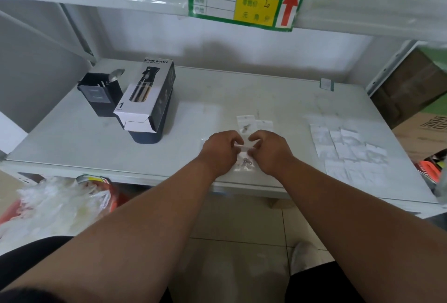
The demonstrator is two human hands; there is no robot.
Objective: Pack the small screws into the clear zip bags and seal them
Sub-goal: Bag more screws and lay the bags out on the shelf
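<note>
Both hands pinch the top strip of one clear zip bag (244, 157) at the front edge of the bench (96, 133): the left hand (221, 150) at one end, the right hand (269, 151) at the other. A few screws (245, 162) lie in the bag's lower part. To seal well, I would keep the screws low and press along the strip from end to end. Filled bags (246, 123) lie just behind.

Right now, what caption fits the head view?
Both hands pinch a small clear zip bag holding screws.
</note>
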